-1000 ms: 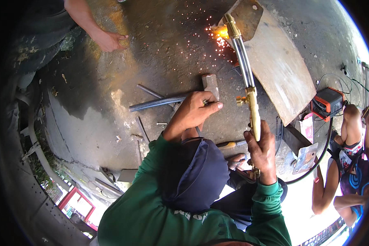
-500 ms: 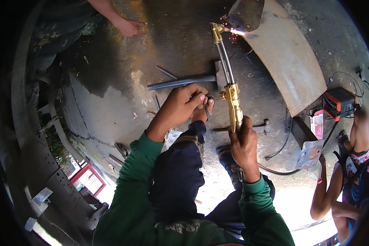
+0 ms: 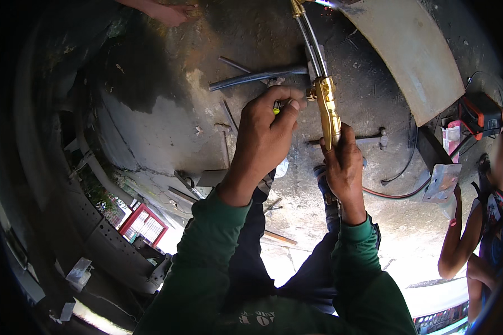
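My right hand [image 3: 343, 167] is wrapped around the grip of a brass cutting torch [image 3: 326, 103], whose two steel tubes run up to an angled head. A bright flame [image 3: 322, 3] burns at its tip, at the top edge of the view, beside a curved metal plate [image 3: 411, 61]. My left hand [image 3: 265, 131] is closed in a pinch, its thumb and forefinger at the valve knob [image 3: 311, 95] on the torch's left side. Something small and yellow-green [image 3: 276, 110] shows between those fingers; its kind is hidden.
Across the ground lie a long-handled hammer [image 3: 257, 77], a smaller hammer [image 3: 374, 139] and metal scraps. A bent metal piece [image 3: 442, 181] and an orange-black box [image 3: 482, 115] stand right. Another person's hand [image 3: 176, 14] rests upper left; another person's arm [image 3: 451, 245] shows lower right.
The view has shifted, so the torch head and plate sit higher. My left hand has come right, up to the torch's valve knob. My right hand keeps its hold; fewer sparks are in view.
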{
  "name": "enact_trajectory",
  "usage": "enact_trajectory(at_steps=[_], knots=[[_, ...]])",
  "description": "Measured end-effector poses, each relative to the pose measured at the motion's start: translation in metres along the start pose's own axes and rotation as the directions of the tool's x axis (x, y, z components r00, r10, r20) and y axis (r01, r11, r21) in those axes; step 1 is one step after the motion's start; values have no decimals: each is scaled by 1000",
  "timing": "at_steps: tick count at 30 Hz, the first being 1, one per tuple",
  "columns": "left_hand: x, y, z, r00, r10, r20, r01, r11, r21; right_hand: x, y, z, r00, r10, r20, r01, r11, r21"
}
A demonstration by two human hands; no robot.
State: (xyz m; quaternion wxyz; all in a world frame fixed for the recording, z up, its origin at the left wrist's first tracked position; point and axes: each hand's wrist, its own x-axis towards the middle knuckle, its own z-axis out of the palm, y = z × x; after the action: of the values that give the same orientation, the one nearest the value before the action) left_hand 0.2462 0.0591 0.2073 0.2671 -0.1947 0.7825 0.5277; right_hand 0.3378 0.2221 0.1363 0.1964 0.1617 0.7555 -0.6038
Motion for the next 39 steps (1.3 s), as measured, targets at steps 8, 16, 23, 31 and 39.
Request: enact_trajectory(at_steps=[8, 16, 23, 31, 39], knots=[[64, -50, 29, 915, 14, -403, -208, 872, -442, 34, -26, 12, 995, 98, -34, -99, 994, -55], [82, -49, 41, 990, -144, -9, 118, 843, -526, 48, -35, 7, 983, 180, 20, -180, 983, 15], [95, -19, 39, 963, -202, 176, 265, 815, -515, 57, -37, -19, 991, 131, 18, -128, 985, -111], [104, -22, 54, 959, -201, 200, 280, 788, -548, 71, -18, -28, 990, 139, 5, -138, 989, -57], [106, -23, 62, 933, -212, 292, 343, 774, -533, 81, -14, -27, 988, 145, -59, -149, 987, -59]])
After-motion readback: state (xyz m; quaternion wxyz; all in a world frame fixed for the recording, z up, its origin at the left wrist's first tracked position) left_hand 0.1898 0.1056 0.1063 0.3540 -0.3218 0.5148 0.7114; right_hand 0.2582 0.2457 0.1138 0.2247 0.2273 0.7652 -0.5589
